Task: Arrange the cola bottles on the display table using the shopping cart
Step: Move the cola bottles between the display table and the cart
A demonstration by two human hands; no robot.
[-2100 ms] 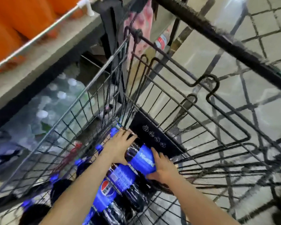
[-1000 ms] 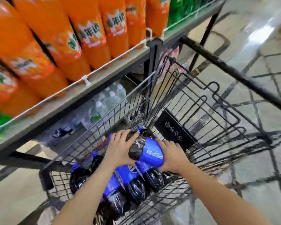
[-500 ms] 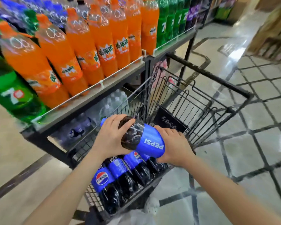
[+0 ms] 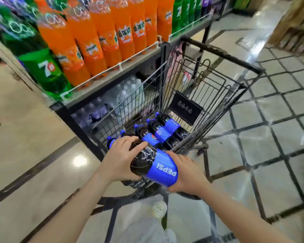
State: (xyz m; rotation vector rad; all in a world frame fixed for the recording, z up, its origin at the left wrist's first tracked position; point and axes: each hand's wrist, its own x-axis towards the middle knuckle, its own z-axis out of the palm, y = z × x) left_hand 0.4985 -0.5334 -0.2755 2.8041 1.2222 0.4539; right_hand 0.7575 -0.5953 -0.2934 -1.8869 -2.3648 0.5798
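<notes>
I hold a large cola bottle (image 4: 154, 163) with a blue label sideways in front of me, clear of the black wire shopping cart (image 4: 223, 55). My left hand (image 4: 120, 157) grips its dark neck end, my right hand (image 4: 186, 174) cups its base end. Several more cola bottles (image 4: 165, 130) with blue caps lie side by side on the cart's floor. The display table (image 4: 112, 74) stands to the left, beside the cart.
Orange soda bottles (image 4: 88, 41) and green soda bottles (image 4: 42, 67) fill the display table's top. Packs of water bottles (image 4: 123, 92) sit under it. Tiled floor (image 4: 270, 120) stretches to the right. A white plastic bag (image 4: 147, 221) lies below my arms.
Both hands have lifted the cola bottle up out of the cart and drawn it back toward me. My view has risen, so the whole cart and table top show.
</notes>
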